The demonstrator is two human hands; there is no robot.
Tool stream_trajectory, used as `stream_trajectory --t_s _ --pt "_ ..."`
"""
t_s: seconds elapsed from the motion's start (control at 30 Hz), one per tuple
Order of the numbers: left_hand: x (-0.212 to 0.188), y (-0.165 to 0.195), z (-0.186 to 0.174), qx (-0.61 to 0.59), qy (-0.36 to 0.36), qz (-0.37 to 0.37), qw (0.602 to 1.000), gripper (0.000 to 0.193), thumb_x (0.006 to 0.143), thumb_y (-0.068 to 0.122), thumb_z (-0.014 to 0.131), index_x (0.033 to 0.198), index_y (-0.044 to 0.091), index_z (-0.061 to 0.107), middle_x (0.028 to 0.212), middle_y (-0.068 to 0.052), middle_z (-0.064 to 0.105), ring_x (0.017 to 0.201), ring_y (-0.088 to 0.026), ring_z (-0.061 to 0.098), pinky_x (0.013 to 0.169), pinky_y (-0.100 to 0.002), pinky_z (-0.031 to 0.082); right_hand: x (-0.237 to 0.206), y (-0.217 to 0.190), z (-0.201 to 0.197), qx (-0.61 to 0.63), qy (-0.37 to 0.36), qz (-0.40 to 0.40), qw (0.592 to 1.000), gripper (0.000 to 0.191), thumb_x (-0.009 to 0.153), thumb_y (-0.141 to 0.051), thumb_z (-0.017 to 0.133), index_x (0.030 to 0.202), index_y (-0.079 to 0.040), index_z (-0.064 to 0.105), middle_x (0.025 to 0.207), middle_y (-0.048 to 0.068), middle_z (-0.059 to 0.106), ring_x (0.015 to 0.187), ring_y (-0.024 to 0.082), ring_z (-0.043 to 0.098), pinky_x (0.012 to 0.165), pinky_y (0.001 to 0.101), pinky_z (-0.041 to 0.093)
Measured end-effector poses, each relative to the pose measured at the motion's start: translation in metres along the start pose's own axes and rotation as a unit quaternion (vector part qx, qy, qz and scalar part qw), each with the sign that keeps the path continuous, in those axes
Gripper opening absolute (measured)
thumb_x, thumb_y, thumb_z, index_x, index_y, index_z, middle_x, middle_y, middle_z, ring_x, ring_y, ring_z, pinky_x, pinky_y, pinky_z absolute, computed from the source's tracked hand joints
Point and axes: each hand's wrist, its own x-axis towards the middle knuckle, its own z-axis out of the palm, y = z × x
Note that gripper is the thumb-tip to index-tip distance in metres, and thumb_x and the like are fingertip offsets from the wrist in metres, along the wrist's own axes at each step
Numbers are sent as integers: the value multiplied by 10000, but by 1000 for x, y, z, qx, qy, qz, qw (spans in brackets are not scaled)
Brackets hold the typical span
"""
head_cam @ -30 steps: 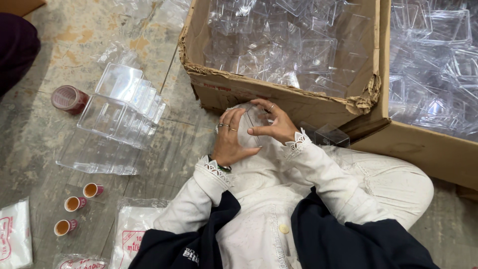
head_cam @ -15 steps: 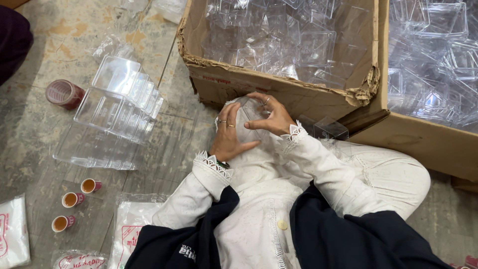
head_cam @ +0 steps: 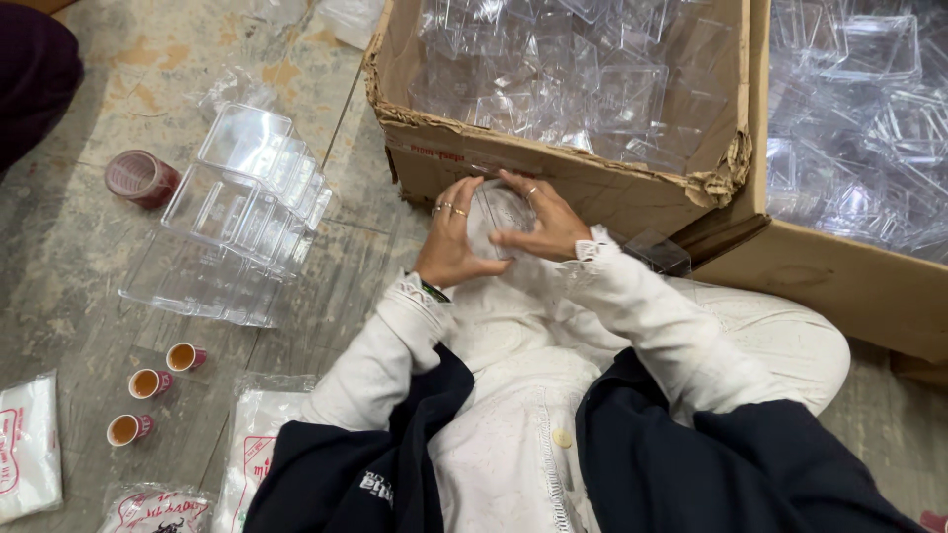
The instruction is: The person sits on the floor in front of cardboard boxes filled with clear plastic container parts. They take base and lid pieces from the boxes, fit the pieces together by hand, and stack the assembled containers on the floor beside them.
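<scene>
Over your lap, just before the torn brown cardboard box (head_cam: 553,168) of clear plastic tubs, you are holding a small clear plastic container (head_cam: 499,219) between both hands. Your left hand (head_cam: 449,242) is cupping its near side, fingers curled on it; your right hand (head_cam: 538,225) is gripping from the top, fingertips pressing the rim. You seem to be fitting or pressing it together. Any next move is calling for even pressure, since thin walls flex. A stack of clear rectangular tubs (head_cam: 237,212) is lying on the floor at your left.
</scene>
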Motion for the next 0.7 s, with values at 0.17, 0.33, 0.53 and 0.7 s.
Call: stream_trajectory --t_s 0.17,0.33,0.53,0.7 --pt "18 -4 -25 -102 -118 1 988 1157 638 368 972 1546 24 343 1512 -215 443 1440 -373 454 1202 -441 386 -6 1 -27 -161 -108 -195 961 1166 671 -426 969 1583 -90 325 1619 218 306 1506 420 322 1175 629 194" --pt "24 -7 -24 -136 -136 -9 981 1237 612 388 978 1555 -16 286 1512 -226 389 1423 -368 415 1172 -434 368 -7 8 -15 -19 -55 -210 976 1019 687 -327 934 1547 -152 417 1552 181 398 1480 367 419 1215 507 378" --pt "24 -19 -20 -132 -142 -2 981 1128 629 382 972 1516 21 377 1461 -180 475 1400 -323 484 1171 -407 415 -10 25 -8 2 -57 -202 978 1031 697 -282 957 1566 -179 411 1580 223 361 1488 401 400 1198 497 385" --pt "29 -26 -18 -147 -142 25 979 1108 630 335 962 1526 42 380 1475 -183 467 1430 -342 461 1211 -426 388 -6 37 -6 0 -51 -207 977 1034 677 -280 964 1554 -187 424 1602 239 342 1501 420 374 1197 500 379"
